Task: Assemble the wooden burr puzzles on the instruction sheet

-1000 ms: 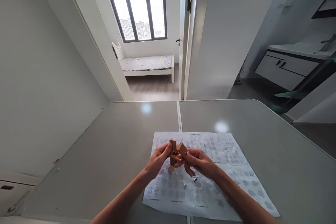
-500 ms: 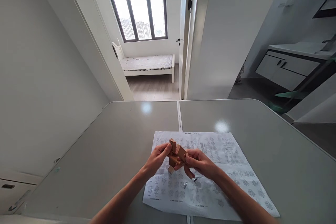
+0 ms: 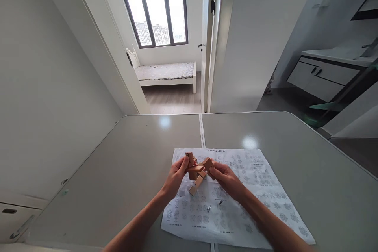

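My left hand [image 3: 177,174] is closed on some wooden puzzle pieces [image 3: 193,169], small brown blocks set crosswise to one another. A single wooden block [image 3: 208,163] is pinched between the fingers of my right hand [image 3: 226,176], just right of the pieces in the left. Below and between the hands, a notched wooden block [image 3: 196,186] lies on a printed sheet [image 3: 236,216] covered with rows of small puzzle drawings. How the pieces in my left hand fit together is partly hidden by the fingers.
Two small shiny bits [image 3: 209,208] rest on the sheet below the hands. The sheet lies on a grey table [image 3: 141,145] with a seam down its middle. Beyond the table's far edge are a doorway, a bed [image 3: 165,71] and a window; a washbasin cabinet [image 3: 325,75] stands at right.
My right hand's block has come apart from the pieces in my left hand and turned. The left hand has shifted slightly left, and more of the block on the sheet shows.
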The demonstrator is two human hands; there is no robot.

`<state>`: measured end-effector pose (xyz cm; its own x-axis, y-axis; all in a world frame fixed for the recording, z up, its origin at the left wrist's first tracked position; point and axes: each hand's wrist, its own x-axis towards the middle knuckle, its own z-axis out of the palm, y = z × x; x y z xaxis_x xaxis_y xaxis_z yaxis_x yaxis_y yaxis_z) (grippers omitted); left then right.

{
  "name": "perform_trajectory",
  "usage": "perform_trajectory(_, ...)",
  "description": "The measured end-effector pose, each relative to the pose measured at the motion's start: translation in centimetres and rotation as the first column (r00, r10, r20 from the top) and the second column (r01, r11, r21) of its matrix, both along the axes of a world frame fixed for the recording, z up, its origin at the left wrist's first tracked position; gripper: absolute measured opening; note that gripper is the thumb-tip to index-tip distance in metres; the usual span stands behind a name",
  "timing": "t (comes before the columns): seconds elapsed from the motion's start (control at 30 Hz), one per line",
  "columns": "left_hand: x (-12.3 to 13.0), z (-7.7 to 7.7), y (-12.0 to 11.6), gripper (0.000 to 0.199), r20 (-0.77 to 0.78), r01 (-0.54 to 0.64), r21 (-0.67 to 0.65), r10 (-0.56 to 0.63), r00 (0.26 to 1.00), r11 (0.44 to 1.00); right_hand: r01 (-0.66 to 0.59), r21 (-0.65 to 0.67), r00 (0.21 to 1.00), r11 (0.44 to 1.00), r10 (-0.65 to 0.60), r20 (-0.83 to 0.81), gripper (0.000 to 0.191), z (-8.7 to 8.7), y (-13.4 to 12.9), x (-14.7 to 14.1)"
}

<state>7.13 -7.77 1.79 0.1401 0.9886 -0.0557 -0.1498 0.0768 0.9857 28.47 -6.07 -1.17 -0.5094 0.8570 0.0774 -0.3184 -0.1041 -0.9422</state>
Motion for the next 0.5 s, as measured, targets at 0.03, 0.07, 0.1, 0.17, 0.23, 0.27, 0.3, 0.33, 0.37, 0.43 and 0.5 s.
perform_trajectory(0.03, 0.08, -0.06, -0.02, 0.049, 0.013, -0.007, -0.007, 0.007, 1.000, 1.000, -0.007, -0.037, 1.000, 0.999, 0.007, 0.007, 0.041, -0.08, 0.00, 0.03)
perform_trajectory(0.07, 0.14, -0.12, -0.05, 0.049, 0.025, -0.011, -0.011, 0.011, 1.000, 1.000, -0.027, -0.079, 1.000, 0.996, 0.027, 0.008, 0.043, -0.14, -0.02, 0.04)
perform_trajectory(0.1, 0.20, -0.18, -0.06, 0.048, 0.034, -0.015, -0.011, 0.015, 0.999, 1.000, -0.051, -0.119, 0.999, 0.992, 0.051, 0.003, 0.043, -0.16, -0.05, 0.02)
perform_trajectory(0.17, 0.25, -0.35, -0.06, 0.047, 0.040, -0.023, -0.009, 0.024, 0.999, 1.000, -0.079, -0.177, 0.997, 0.981, 0.077, -0.022, 0.045, -0.12, -0.14, -0.10)
perform_trajectory(0.23, 0.26, -0.56, -0.02, 0.047, 0.032, -0.038, -0.003, 0.038, 0.999, 0.999, -0.086, -0.211, 0.996, 0.974, 0.076, -0.054, 0.047, -0.03, -0.20, -0.27)
perform_trajectory(0.27, 0.26, -0.67, 0.00, 0.047, 0.025, -0.049, 0.001, 0.049, 0.999, 0.999, -0.090, -0.220, 0.995, 0.971, 0.077, -0.067, 0.047, -0.01, -0.22, -0.36)
perform_trajectory(0.3, 0.25, -0.77, 0.02, 0.048, 0.017, -0.057, 0.004, 0.057, 0.998, 0.998, -0.095, -0.221, 0.994, 0.971, 0.080, -0.076, 0.047, -0.02, -0.22, -0.42)
perform_trajectory(0.33, 0.26, -0.85, 0.03, 0.048, 0.009, -0.061, 0.007, 0.061, 0.998, 0.998, -0.101, -0.213, 0.993, 0.972, 0.085, -0.080, 0.046, -0.05, -0.21, -0.47)
perform_trajectory(0.37, 0.28, -0.91, 0.03, 0.049, 0.002, -0.058, 0.007, 0.058, 0.998, 0.998, -0.106, -0.196, 0.992, 0.975, 0.092, -0.082, 0.045, -0.09, -0.19, -0.50)
perform_trajectory(0.43, 0.34, -0.91, -0.03, 0.049, -0.010, -0.036, 0.000, 0.036, 0.999, 0.999, -0.118, -0.149, 0.991, 0.982, 0.106, -0.083, 0.046, -0.16, -0.15, -0.50)
perform_trajectory(0.5, 0.43, -0.78, -0.15, 0.050, -0.018, -0.017, -0.012, 0.017, 1.000, 1.000, -0.136, -0.104, 0.988, 0.985, 0.127, -0.089, 0.049, -0.16, -0.13, -0.49)
